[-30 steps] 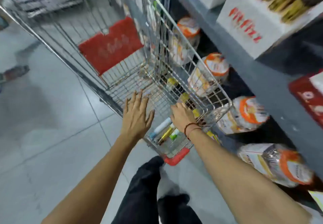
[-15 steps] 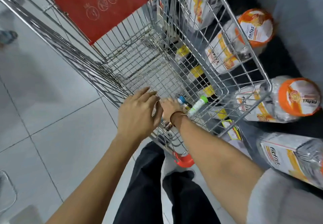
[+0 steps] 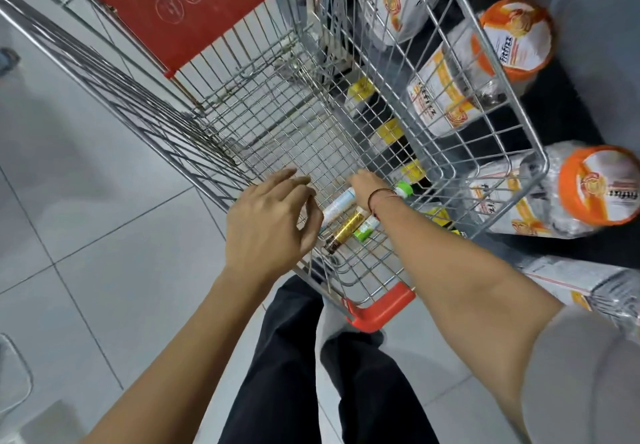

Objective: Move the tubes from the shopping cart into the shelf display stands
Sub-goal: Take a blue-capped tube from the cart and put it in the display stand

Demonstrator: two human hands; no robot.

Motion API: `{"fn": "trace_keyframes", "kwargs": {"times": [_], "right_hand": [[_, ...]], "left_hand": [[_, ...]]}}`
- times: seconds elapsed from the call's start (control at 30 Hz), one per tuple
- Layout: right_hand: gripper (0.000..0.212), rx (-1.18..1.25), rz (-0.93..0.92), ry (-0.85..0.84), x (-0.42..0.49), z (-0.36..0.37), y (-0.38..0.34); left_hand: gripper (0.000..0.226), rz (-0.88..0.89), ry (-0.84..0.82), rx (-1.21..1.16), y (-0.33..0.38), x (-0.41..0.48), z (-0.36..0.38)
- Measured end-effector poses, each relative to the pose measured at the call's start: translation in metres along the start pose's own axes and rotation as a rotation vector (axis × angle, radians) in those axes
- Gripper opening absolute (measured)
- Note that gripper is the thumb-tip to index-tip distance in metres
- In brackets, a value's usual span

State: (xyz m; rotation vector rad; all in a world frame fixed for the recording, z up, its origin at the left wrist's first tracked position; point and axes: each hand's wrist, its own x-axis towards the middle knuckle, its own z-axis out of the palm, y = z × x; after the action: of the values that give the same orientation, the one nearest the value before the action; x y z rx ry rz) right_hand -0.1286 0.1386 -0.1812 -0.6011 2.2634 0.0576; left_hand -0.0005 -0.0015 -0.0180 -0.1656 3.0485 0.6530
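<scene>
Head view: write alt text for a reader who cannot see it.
Both hands reach into a wire shopping cart: the right hand rests on tubes lying at its near end, the left hand hovers beside them. Orange-lidded jars lie on a shelf to the right.

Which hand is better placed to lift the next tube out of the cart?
Right, probably. The right hand reaches down among the tubes on the cart floor. The left hand hovers higher at the cart's edge, empty.
</scene>
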Motion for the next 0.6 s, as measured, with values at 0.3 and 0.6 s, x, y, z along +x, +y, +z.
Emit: {"fn": "trace_keyframes", "kwargs": {"times": [0.3,0.6], "right_hand": [[0.044,-0.008,-0.09,0.039,-0.007,-0.017,-0.001],[0.035,-0.06,-0.114,-0.085,0.001,-0.013,-0.003]], "left_hand": [[0.024,0.011,-0.03,0.058,0.001,0.0,-0.001],[0.028,0.049,-0.003,0.064,-0.002,-0.001,0.002]]}}
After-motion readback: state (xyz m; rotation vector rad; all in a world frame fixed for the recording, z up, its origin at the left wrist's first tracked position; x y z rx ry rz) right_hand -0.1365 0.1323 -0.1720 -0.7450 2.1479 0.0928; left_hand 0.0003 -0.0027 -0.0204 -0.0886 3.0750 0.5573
